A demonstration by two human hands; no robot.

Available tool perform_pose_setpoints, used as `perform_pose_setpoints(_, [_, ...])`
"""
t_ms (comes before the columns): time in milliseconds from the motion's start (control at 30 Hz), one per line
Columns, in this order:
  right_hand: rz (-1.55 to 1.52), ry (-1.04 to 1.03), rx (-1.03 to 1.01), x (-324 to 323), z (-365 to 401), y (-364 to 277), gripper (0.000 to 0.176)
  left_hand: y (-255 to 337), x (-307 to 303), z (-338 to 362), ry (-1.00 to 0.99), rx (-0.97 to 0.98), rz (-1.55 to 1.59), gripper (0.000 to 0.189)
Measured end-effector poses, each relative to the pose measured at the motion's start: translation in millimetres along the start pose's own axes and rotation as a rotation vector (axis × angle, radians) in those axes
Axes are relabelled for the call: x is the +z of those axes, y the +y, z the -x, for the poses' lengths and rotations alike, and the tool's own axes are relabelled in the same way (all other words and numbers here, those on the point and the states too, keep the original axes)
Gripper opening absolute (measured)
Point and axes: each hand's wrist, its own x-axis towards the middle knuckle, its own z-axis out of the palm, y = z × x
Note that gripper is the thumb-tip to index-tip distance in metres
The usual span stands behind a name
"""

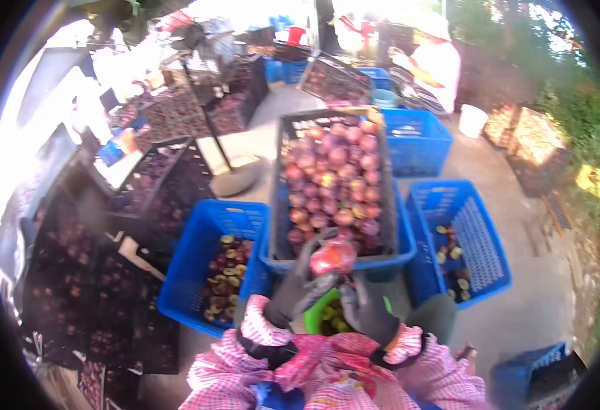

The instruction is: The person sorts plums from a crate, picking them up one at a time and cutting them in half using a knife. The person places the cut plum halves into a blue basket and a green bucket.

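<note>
In a dark glove, my left hand [300, 283] is closed around a reddish plum [332, 257] in front of the black crate. My right hand [369, 309], gloved too, is close below the plum with its fingers bent together; what they hold, if anything, is too small to make out. Between and beneath both hands is a bright green container [313, 316] with greenish pieces in it. The black crate [281, 171], heaped with whole plums [337, 171], rests tilted on a blue crate [404, 229] right before me.
Blue crates with cut fruit stand at left [177, 287] and right [495, 266]. Another blue crate [419, 154] is farther back. Stacked dark crates [74, 301] fill the left side. A stand's round base [237, 179] and a white bucket [473, 121] are on the floor. Another person [438, 65] works behind.
</note>
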Motion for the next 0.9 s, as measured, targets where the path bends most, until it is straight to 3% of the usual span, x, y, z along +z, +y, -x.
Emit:
perform_pose_setpoints(33, [0.002,-0.005,0.012,1.4,-2.3,0.6,0.019,-33.2,-15.6,0.9,0.015,-0.091,0.123,0.054])
perform_pose_setpoints(67, [0.001,-0.012,0.02,2.8,-2.2,0.2,0.019,-42.2,-8.2,-0.9,-0.005,-0.15,0.579,0.053])
perform_pose_setpoints(100, [-0.006,-0.017,0.032,4.2,-2.3,3.9,0.019,-36.7,-8.1,-4.1,-0.047,-0.192,0.551,0.057])
perform_pose_setpoints(133, [-0.004,-0.026,0.053,4.7,1.0,6.3,0.019,-36.2,-9.6,-6.7,-0.09,-0.168,0.516,0.057])
perform_pose_setpoints(200, [-0.094,-0.07,0.159,1.6,3.1,4.2,0.02,-13.8,-5.6,-6.7,0.034,-0.199,-0.05,0.069])
perform_pose_setpoints(267, [-0.16,-0.056,0.165,-7.0,-7.7,-5.1,0.023,-6.9,-16.0,-18.7,-0.057,-0.022,-0.363,0.075])
perform_pose_setpoints(333, [-0.383,-0.263,0.593,-21.4,-15.8,-10.6,0.025,-17.4,-28.5,-25.0,-0.095,-0.056,-0.327,0.074])
perform_pose_setpoints(367, [0.04,-0.146,0.029,-22.1,-10.5,-1.9,0.029,-25.5,-37.7,-26.7,-0.133,-0.103,-0.287,0.073])
perform_pose_setpoints(400, [0.044,-0.146,0.011,-31.2,-14.5,-7.0,0.029,-35.3,-49.7,-30.5,-0.129,-0.087,-0.292,0.073])
perform_pose_setpoints(467, [-0.009,0.121,0.188,-56.5,-13.9,-24.5,0.031,-45.1,-60.9,-28.6,0.005,-0.236,-0.218,0.072])
perform_pose_setpoints(500, [0.006,0.101,0.182,-66.2,-24.0,-22.3,0.047,-43.1,-56.5,-23.3,-0.03,-0.206,-0.151,0.069])
perform_pose_setpoints(533, [0.015,0.106,0.189,-67.8,-28.6,-18.6,0.047,-44.0,-43.5,-20.2,-0.039,-0.208,-0.143,0.069])
perform_pose_setpoints(600, [0.224,-0.051,0.021,-61.2,-39.3,-7.2,0.061,-36.7,-10.6,-14.1,-0.267,-0.276,0.507,0.066])
perform_pose_setpoints(667, [0.093,-0.067,-0.029,-54.1,-46.3,-14.7,0.068,-29.7,7.6,-15.4,-0.245,-0.369,0.558,0.064])
perform_pose_setpoints(733, [-0.078,0.036,0.143,-49.9,-45.8,-20.3,0.067,-36.3,11.9,-20.4,0.058,0.038,-0.351,0.062])
perform_pose_setpoints(800, [-0.126,0.023,0.211,-47.1,-43.4,-24.4,0.066,-29.8,19.4,-28.3,0.112,-0.016,-0.386,0.056])
perform_pose_setpoints(867, [-0.206,0.125,0.104,-40.2,-45.5,-25.8,0.065,-32.2,17.7,-30.0,0.222,0.417,-0.7,0.038])
perform_pose_setpoints(900, [-0.433,0.158,0.136,-34.5,-52.1,-33.6,0.071,-60.1,2.3,-31.4,0.159,0.468,-0.785,0.039])
